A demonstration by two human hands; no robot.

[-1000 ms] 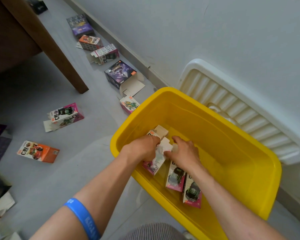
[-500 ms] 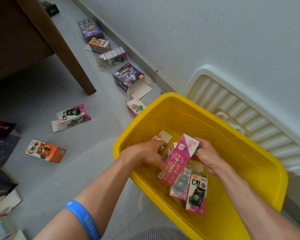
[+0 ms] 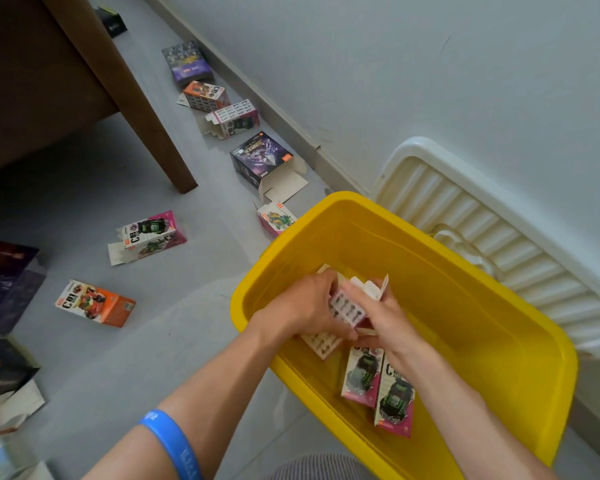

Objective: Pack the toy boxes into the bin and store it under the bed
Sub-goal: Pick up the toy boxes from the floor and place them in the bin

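A yellow bin stands on the grey floor by the wall. Inside it my left hand and my right hand both grip one pink and white toy box, its end flap open and its printed back facing up. Two pink car boxes lie flat side by side on the bin's bottom, just under my right wrist. Another box lies partly hidden beneath my left hand. More toy boxes sit loose on the floor: a pink one, an orange one and a purple one.
The cream ribbed bin lid leans against the wall behind the bin. A brown wooden bed leg stands at the upper left. Several more boxes line the skirting board, and dark boxes pile up at the left edge.
The pink box in my two hands has turned over, so its white printed back now faces up. It sits lower in the bin, with both hands closed more tightly around it.
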